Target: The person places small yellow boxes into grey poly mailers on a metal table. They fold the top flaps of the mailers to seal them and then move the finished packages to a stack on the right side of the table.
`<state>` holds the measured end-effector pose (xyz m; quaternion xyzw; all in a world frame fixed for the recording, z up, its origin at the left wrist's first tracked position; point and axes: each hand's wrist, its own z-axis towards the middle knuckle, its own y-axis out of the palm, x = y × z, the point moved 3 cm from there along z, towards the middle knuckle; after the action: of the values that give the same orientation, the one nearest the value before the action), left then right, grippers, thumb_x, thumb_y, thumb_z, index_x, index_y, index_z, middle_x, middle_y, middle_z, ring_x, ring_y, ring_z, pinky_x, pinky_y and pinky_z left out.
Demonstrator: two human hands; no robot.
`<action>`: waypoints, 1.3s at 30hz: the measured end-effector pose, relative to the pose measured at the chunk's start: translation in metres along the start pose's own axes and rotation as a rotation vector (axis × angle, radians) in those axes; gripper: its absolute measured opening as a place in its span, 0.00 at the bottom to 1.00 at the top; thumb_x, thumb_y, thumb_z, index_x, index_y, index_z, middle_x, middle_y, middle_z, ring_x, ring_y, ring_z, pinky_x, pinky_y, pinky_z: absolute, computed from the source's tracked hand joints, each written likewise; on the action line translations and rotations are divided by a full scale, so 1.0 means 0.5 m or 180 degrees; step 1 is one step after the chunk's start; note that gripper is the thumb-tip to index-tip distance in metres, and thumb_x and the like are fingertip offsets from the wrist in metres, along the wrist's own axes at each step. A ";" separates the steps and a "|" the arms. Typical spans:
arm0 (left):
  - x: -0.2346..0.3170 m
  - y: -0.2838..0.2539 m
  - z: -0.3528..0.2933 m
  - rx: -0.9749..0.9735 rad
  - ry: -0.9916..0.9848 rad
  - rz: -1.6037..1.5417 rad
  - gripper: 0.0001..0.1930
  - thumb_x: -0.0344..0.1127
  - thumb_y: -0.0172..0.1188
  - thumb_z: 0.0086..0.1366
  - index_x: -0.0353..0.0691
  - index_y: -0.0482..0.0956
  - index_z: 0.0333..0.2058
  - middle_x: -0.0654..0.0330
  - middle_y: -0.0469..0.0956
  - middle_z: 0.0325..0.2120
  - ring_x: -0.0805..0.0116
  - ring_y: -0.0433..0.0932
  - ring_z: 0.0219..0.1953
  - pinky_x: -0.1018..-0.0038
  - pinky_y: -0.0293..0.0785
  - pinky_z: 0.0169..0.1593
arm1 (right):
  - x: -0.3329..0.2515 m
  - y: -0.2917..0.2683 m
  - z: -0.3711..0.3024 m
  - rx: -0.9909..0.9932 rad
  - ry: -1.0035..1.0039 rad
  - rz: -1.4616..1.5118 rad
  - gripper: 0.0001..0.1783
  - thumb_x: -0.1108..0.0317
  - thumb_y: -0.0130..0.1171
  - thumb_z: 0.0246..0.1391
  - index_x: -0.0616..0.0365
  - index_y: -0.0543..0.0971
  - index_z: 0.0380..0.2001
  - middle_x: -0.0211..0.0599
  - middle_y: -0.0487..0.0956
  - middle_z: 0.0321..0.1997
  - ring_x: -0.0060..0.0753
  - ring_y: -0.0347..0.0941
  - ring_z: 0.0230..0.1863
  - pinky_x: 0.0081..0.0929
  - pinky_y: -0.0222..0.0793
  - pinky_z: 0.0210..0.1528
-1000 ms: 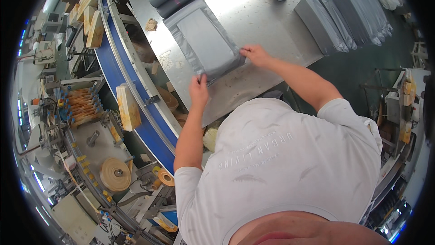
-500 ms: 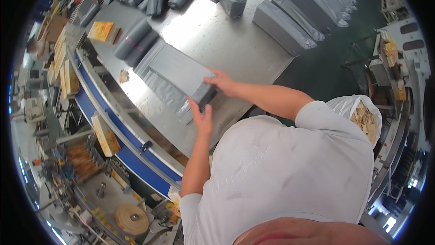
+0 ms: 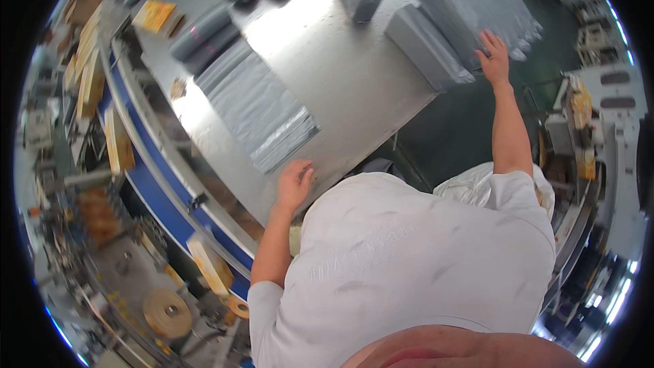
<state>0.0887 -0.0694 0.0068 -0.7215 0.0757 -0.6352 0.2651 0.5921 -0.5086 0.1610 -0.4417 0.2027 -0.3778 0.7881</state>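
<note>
L hand (image 3: 294, 184) loose nr flat grey bags (image 3: 255, 106), R hand (image 3: 495, 61) splayed at grey packs (image 3: 460, 10), contact unclear.

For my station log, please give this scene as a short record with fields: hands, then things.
Left hand: loosely curled, seemingly empty, at near edge of table
Right hand: spread, at grey bundles, exact contact unclear
Plastic: grey, flat on table, beyond left hand
Rolls: grey, past the plastic's far end
Belt: blue, left of table, yellowish blocks along it
</note>
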 end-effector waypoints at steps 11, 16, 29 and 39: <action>-0.256 -0.162 -0.541 0.3027 -0.1607 0.1311 0.14 0.27 0.65 0.60 0.38 0.82 0.46 0.47 0.81 0.44 0.44 0.77 0.52 0.55 0.74 0.58 | -0.702 0.224 -0.199 -0.1116 -0.1244 0.1891 0.28 0.73 0.66 0.55 0.56 0.79 0.61 0.45 0.79 0.65 0.53 0.71 0.69 0.46 0.64 0.73; -0.342 -0.145 -0.974 0.2563 -0.5290 0.1301 0.35 0.35 0.69 0.56 0.42 0.70 0.63 0.49 0.70 0.63 0.43 0.66 0.67 0.51 0.69 0.67 | -0.999 0.167 -0.380 -0.2334 -0.2177 0.1907 0.30 0.75 0.67 0.51 0.58 0.78 0.60 0.44 0.72 0.72 0.56 0.64 0.74 0.49 0.61 0.76; -0.469 -0.113 -1.223 0.1679 -0.5146 0.2175 0.40 0.34 0.72 0.54 0.33 0.66 0.64 0.45 0.73 0.58 0.44 0.69 0.66 0.53 0.71 0.67 | -0.983 0.222 -0.311 -0.2921 -0.1727 0.1742 0.22 0.70 0.66 0.53 0.53 0.83 0.53 0.39 0.78 0.67 0.51 0.70 0.69 0.44 0.66 0.73; -0.202 -0.602 -0.832 0.3657 -0.2294 0.1138 0.43 0.39 0.75 0.57 0.33 0.67 0.69 0.40 0.76 0.61 0.48 0.79 0.60 0.58 0.76 0.61 | -0.984 0.163 -0.301 -0.3075 -0.0764 0.2615 0.24 0.61 0.66 0.59 0.55 0.81 0.58 0.41 0.77 0.66 0.47 0.78 0.59 0.40 0.74 0.64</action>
<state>-0.3960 0.1115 0.0844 -0.6093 -0.2470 -0.2425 0.7134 0.2169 -0.1830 0.0054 -0.6723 0.4130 0.1405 0.5981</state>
